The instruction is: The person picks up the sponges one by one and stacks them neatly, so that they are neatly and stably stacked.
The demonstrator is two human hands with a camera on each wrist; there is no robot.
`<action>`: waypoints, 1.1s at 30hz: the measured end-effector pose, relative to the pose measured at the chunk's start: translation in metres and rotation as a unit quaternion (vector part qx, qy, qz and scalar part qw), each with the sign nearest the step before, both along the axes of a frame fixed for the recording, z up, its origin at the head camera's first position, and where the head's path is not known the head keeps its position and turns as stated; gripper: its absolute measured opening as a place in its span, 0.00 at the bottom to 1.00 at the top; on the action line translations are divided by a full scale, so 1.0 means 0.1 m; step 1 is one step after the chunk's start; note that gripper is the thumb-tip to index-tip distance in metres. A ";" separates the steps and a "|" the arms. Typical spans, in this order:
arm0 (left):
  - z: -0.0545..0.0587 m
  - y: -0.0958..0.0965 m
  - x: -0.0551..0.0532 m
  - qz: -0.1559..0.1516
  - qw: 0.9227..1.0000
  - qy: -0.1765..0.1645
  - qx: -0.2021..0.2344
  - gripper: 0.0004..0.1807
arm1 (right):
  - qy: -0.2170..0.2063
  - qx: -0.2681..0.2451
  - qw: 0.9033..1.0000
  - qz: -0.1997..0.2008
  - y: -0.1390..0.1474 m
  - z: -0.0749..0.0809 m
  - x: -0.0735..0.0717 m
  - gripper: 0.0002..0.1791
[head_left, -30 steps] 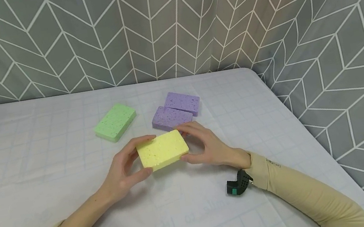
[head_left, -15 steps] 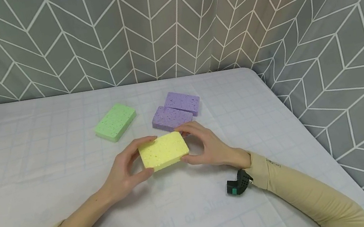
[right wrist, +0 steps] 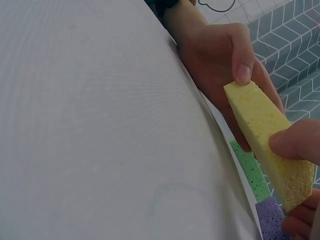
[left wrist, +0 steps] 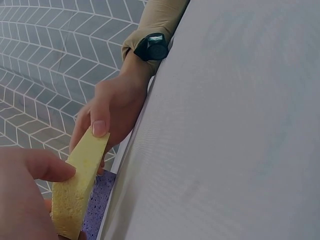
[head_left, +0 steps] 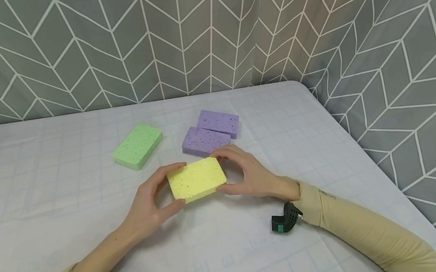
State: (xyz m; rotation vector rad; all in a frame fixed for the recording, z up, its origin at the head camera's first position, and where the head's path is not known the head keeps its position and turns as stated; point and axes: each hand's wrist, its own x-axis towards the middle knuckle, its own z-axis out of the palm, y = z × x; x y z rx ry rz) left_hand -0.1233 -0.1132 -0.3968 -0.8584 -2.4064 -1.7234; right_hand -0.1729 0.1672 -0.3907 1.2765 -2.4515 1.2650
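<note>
Between both hands a yellow sponge [head_left: 197,179] is held up, its broad face tilted toward the head camera. My left hand [head_left: 148,206] pinches its left end, thumb on the near edge and fingers on the far edge. At the opposite end my right hand [head_left: 248,172] grips it the same way, its thumb at the lower right corner. The left wrist view shows the yellow sponge [left wrist: 80,185] edge-on, a thumb at each end. Just beyond it in the head view lie two purple sponges [head_left: 206,141], side by side and touching.
A green sponge [head_left: 138,146] lies at the back, left of the purple ones. All rest on a table with a white, faintly gridded cover [head_left: 37,195]. Grey curtains with white chevron lines [head_left: 166,34] stand behind and along the right edge.
The left hand's fingertips have slid slightly on the yellow sponge, whose left end has shifted a little to the right. The right hand and the other sponges stay put.
</note>
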 end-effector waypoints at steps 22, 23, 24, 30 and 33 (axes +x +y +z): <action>0.02 0.00 0.02 0.023 0.999 -0.026 -0.005 0.39 | -0.009 0.000 1.000 0.009 -0.02 -0.01 -0.02 0.36; 0.02 0.00 0.02 0.023 0.999 -0.028 -0.005 0.39 | -0.008 -0.002 1.000 0.009 -0.02 -0.01 -0.02 0.37; 0.03 0.00 0.02 0.024 0.999 -0.031 -0.005 0.39 | -0.008 -0.002 1.000 0.007 -0.01 -0.01 -0.02 0.37; 0.02 0.01 0.02 0.023 0.999 -0.033 -0.009 0.38 | -0.002 0.009 1.000 0.005 -0.01 -0.02 -0.01 0.39; 0.02 0.01 0.02 0.021 0.999 -0.038 -0.014 0.38 | 0.007 0.023 1.000 0.009 -0.02 -0.03 -0.01 0.40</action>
